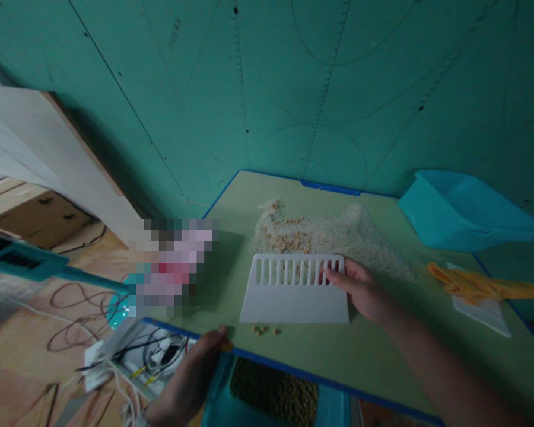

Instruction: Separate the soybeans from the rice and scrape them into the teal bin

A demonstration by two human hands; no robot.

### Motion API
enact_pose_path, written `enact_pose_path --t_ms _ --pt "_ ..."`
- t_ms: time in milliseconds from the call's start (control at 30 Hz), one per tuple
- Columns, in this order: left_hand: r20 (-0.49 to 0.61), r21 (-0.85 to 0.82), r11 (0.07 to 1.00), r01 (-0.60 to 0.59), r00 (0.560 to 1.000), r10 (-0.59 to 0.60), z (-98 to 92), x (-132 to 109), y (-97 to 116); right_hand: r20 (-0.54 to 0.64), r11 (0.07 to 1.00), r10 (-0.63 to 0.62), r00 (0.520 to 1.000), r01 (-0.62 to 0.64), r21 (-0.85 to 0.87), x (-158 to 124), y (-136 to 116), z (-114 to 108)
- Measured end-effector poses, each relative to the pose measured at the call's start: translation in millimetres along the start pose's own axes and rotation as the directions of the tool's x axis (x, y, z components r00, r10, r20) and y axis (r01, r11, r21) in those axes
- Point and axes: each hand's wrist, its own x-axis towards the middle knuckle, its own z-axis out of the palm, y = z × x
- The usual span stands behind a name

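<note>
A white plastic scraper (293, 305) lies flat on the pale green counter (347, 367), its top edge over the near foot of the grain heap; a row of narrow slots runs along its upper band, with grain showing through them, and the lower blade is solid. It looks light and stiff, probably with slight flex at the thin edge; the upper corners seem the surest hold. The right hand (362, 290) sits at its 3 o'clock corner, fingers (333, 276) closed on the slotted edge, grasping it. The left hand (187, 379) lies at the counter's near rim, fingers curled at the blue edging (289, 370); whether they grip, I cannot tell. The heap of pale rice-like grain (333, 234), flecked with yellow kernels, lies at 12 o'clock from the scraper; it looks loose and quick to slide. Stray yellow kernels (262, 330) lie just off the blade at 6 o'clock. Below the rim, a teal bin (216, 397) holds dark pulses (273, 385); at 2 o'clock stands a teal plastic tray (463, 213); at 3 o'clock, an orange cloth (480, 284) lies on a white sheet (483, 314). A pixelated object (173, 267) at 9 o'clock cannot be made out.
</note>
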Motion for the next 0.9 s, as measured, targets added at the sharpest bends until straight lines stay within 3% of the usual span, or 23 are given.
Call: enact_pose_path --t_ms 100,367,667,900 --pt "0.005 0.008 0.999 0.050 0.999 -0.050 1.5 -3 3 0.035 0.997 0.027 0.999 -0.025 -0.068 -1 -7 -1" --pt "0.101 0.068 0.997 0.029 0.994 -0.035 3.0 -5 4 0.113 0.956 0.140 0.984 -0.105 -0.272 -8 -28 -6" --pt "0.032 0.034 0.999 0.031 0.999 -0.032 10.6 -11 4 0.189 0.952 0.200 0.961 -0.145 -0.269 -12 -28 -10" --pt "-0.007 0.065 0.996 0.066 0.998 -0.066 7.4 -11 0 0.261 0.912 0.266 0.928 -0.154 -0.380 -17 -33 -13"
